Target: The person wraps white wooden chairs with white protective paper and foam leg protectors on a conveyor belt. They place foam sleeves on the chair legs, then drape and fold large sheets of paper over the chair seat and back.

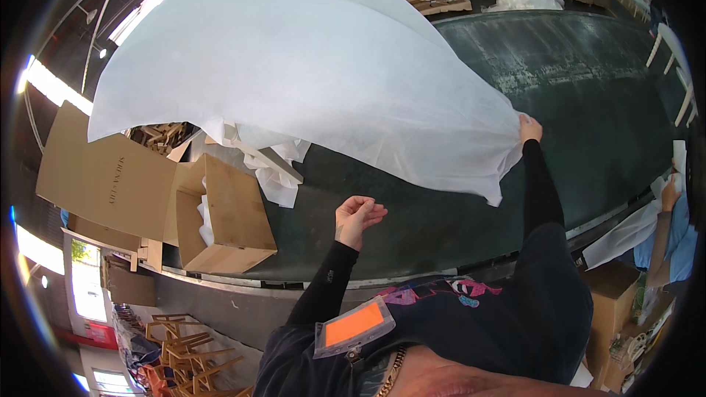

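You're mid-spread: the white sheet (294, 66) is billowing in the air over the dark table (573, 73), with your right hand (529, 129) at its right corner, fingers pinched shut on the fabric edge. Your left hand (358, 217) is off the sheet, palm up, fingers loosely curled and apart, holding nothing, near the table's near edge. My read is that the sheet wants laying flat next, which calls for the left hand to catch the loose near-left edge and for both hands to pull out evenly as it settles; the open box (220, 220) at near left sits close to where that edge would land. Hard to tell: the sheet's far corner is lost in the glare at top left, and whatever lies under the sheet is hidden. The white stuff in the box is only partly visible. At far right another person's hand (671, 195) is cut by the frame edge.
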The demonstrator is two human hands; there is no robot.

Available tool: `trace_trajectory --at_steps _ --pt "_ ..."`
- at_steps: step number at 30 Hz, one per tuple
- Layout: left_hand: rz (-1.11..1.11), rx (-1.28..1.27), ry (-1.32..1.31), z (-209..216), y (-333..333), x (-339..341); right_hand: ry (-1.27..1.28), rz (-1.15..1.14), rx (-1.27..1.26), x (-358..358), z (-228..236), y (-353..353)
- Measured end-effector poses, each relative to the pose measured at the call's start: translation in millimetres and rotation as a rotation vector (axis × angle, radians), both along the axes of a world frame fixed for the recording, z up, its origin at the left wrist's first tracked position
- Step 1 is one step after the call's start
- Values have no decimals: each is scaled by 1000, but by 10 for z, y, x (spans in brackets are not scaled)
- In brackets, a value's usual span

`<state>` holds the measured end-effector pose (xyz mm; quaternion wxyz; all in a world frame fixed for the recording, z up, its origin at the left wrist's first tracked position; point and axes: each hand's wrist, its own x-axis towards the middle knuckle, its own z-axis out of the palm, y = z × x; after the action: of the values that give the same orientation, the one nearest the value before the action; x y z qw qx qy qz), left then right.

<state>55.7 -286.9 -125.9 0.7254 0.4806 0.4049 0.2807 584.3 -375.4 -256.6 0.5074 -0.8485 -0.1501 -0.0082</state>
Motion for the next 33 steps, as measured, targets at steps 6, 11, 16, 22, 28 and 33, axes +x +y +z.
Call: trace_trajectory --at_steps 6,11,16,22,28,33 --pt "49 108 -226 180 152 95 489 205 393 -580 -299 192" --pt "366 369 -129 740 820 -322 1015 545 942 -514 466 -46" --pt "897 686 -260 1899 1825 -1394 674 465 1057 -385 1908 -217" --pt "1036 696 63 2798 2538 -2427 583 471 1101 -853 2422 -597" --pt "797 694 123 2950 3113 -2818 781 343 1112 -1957 1876 -626" --pt "614 806 112 3058 3407 -2963 1098 201 1004 -3383 1024 -442"
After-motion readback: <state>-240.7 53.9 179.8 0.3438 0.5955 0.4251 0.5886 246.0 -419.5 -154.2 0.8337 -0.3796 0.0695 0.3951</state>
